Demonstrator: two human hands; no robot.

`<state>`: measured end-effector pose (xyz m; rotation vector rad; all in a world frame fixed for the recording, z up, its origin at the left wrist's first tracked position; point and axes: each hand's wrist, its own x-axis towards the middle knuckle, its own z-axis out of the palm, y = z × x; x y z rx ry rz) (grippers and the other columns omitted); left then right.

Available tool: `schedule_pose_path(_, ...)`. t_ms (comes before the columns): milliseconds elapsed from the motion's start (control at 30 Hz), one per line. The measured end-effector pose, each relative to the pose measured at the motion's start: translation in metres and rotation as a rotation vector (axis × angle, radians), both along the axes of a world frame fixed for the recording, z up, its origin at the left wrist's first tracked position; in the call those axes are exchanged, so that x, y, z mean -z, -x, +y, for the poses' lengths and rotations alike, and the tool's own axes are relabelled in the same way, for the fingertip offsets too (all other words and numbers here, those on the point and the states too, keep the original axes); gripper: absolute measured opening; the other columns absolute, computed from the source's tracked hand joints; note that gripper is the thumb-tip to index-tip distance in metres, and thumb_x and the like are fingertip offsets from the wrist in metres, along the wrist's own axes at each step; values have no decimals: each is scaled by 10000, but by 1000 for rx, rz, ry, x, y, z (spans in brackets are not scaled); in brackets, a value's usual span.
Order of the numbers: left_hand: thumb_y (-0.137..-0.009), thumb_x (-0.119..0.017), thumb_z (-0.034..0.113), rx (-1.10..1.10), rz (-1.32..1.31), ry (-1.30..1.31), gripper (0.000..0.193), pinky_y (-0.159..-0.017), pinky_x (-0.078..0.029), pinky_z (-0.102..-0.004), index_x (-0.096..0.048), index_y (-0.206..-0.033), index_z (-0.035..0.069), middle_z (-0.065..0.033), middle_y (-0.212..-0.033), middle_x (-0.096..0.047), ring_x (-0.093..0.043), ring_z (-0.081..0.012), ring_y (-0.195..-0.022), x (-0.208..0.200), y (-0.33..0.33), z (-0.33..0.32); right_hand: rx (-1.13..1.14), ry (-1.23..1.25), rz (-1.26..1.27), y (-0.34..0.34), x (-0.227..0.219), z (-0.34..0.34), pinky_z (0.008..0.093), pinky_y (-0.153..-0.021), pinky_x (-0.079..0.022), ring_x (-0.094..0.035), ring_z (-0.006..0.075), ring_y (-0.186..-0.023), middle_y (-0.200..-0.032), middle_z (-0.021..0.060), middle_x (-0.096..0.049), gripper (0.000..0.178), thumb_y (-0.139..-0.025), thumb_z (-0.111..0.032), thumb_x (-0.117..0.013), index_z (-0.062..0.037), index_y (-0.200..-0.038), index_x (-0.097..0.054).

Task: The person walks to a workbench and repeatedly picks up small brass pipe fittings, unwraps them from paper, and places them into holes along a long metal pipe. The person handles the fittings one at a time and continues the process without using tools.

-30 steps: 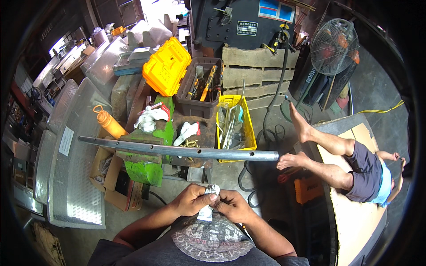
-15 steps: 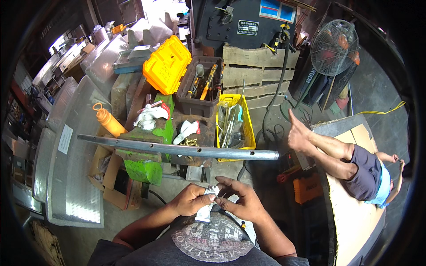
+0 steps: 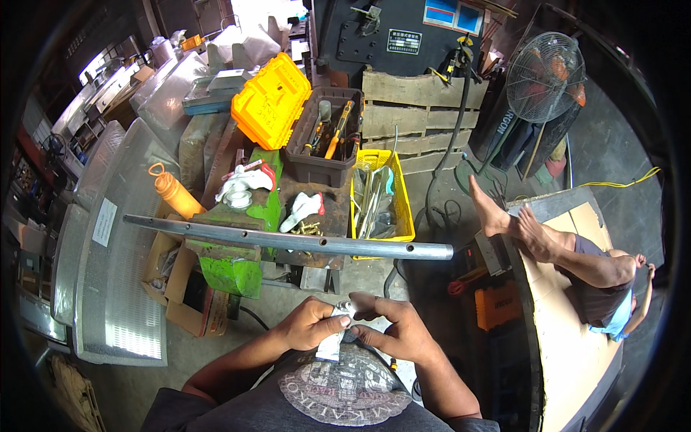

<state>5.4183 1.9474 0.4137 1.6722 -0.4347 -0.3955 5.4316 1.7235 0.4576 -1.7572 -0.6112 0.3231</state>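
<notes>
My left hand [image 3: 311,324] pinches a crumpled white squeeze tube [image 3: 330,348] upright in front of my shirt, with the thumb pressed across its upper part. At the tube's narrow top end is my right hand [image 3: 394,327], its thumb and forefinger apart and their tips close beside the tube. The fingertips of that hand look dark. Beyond both hands a long grey metal pipe [image 3: 345,246] with holes along it lies across a green metal support [image 3: 234,276].
White gloves [image 3: 243,186] and brass-coloured fittings [image 3: 308,229] sit behind the pipe. An orange bottle [image 3: 173,193] stands left, near an open toolbox [image 3: 324,169] and a yellow basket [image 3: 394,248]. At right, another person [image 3: 597,281] lies on a cardboard-covered surface [image 3: 568,360], near a fan [image 3: 545,75].
My right forefinger has straightened and shifted slightly beside the tube's top; my left hand keeps its grip. The other person's legs have moved, with a knee now bent.
</notes>
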Motion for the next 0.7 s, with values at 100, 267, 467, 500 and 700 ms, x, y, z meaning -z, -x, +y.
schedule_pose_path(100,-977,-589,310,2,0,-1,467,-455,-332,-309,-535,-621,12,9,-501,-443,-406,-51,-513,0,-1,0,2,27,26,0,-1,-1,321,-842,-530,-696,201,-938,-1019,173,-711,544,-773,-70,-784,42,-1269,-590)
schedule_pose_path(267,-977,-586,309,6,28,10,468,-459,-340,-304,-535,-621,10,11,-508,-457,-413,-47,-520,2,-2,0,-16,-1,-85,-2,4,-1,286,-571,-552,-687,192,-849,-970,153,-694,511,-819,-116,-719,7,-1295,-579)
schedule_pose_path(467,-976,-587,299,18,60,27,453,-471,-366,-292,-559,-632,6,10,-528,-511,-452,-42,-539,-1,-3,1,-33,3,-81,-4,4,-2,283,-573,-552,-695,194,-873,-1033,158,-697,514,-811,-116,-727,12,-1287,-582)
schedule_pose_path(500,-975,-588,297,20,63,24,449,-473,-370,-290,-565,-634,5,9,-531,-518,-459,-42,-542,0,-3,1,-36,-3,-84,-4,4,-2,283,-575,-552,-696,193,-878,-1044,160,-697,516,-809,-118,-730,13,-1286,-582)
schedule_pose_path(700,-973,-594,290,25,75,28,438,-475,-376,-289,-586,-646,0,1,-536,-537,-469,-42,-543,1,-2,3,-52,2,-54,-4,7,-2,281,-593,-554,-690,187,-885,-1086,162,-691,521,-806,-123,-738,18,-1282,-581)
